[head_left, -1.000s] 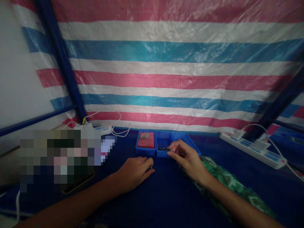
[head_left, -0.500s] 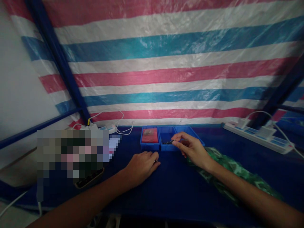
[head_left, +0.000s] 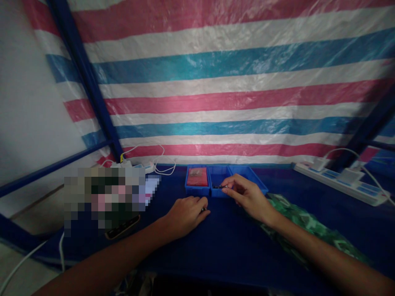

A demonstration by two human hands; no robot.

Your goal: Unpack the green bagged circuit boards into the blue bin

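Note:
My right hand (head_left: 248, 199) is closed in a pinch, thumb and forefinger gripping a small dark metallic piece (head_left: 225, 186) at the front of the middle blue bin (head_left: 219, 193). A few small dark pieces (head_left: 215, 186) lie in that bin, partly hidden by my fingers. Resting on the dark blue tabletop (head_left: 216, 246), my left hand (head_left: 187, 214) is closed around a small dark, shiny piece (head_left: 203, 209) that shows between thumb and forefinger. Its exact kind is too small to make out.
Beside the middle bin, a left blue bin (head_left: 197, 191) holds a red packet (head_left: 197, 176). A third blue bin (head_left: 247, 173) stands right. Green patterned plastic (head_left: 321, 232) lies under my right forearm. Power strips (head_left: 342, 185) with white cables sit near the back; pixelated items fill the left.
The view has shifted slightly, moving the bins a little right in the picture. My right fingers sit slightly lower and further left against the middle bin. My left hand keeps its place and grip.

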